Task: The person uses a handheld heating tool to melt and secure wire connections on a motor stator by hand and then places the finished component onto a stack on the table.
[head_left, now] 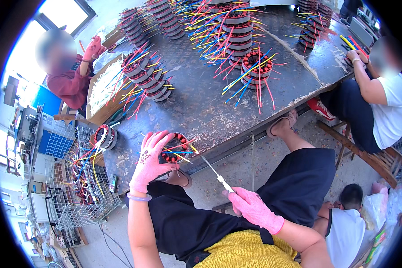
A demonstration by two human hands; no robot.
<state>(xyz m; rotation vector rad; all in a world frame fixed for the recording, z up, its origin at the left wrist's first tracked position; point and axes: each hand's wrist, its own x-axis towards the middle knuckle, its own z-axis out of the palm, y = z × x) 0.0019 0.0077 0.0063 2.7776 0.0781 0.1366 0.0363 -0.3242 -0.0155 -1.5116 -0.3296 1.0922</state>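
My left hand (150,161), in a pink glove, grips a motor stator (182,142) at the table's near edge. The stator is a ring with dark red coils inside, and a few yellow and white wire ends stick out on its right. My right hand (256,209), also gloved in pink, is closed round the white handle of a slim tool (220,179) with a long thin metal shaft. The shaft points up and left, its tip close to the wire ends. I cannot tell whether it touches them. Another stator (106,136), with whitish windings, stands left of my left hand.
Stator stacks with red, blue and yellow leads (146,77) (239,38) stand across the dark table (187,102). A carton of white pieces (103,91) and a wire basket (82,187) are at left. People sit at left (71,85) and right (388,98); another (346,228) is low behind my right arm.
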